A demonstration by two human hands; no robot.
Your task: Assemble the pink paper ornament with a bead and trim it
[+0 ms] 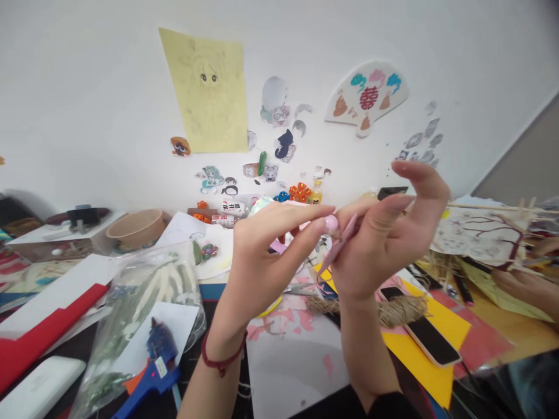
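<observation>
My left hand (266, 250), with a dark red cord bracelet (222, 361) at its wrist, pinches a small shiny pink ball (331, 224) between thumb and fingertips. Close beside it, my right hand (384, 244) is raised, its index finger curving upward. A thin pink petal-shaped piece (343, 244) sticks out from the inner side of this hand, held against the fingers. Ball and pink piece nearly meet; whether they are joined I cannot make out. Below both hands, pink scraps (292, 320) lie on a pale sheet (297, 366).
A blue glue gun (152, 378) and a clear plastic bag (131, 291) lie at left. To the right are a twine bundle (402, 311), a phone (430, 340) and yellow card (441, 378). Another person's hand (524, 291) is at the far right. A white wall (109, 87) stands behind.
</observation>
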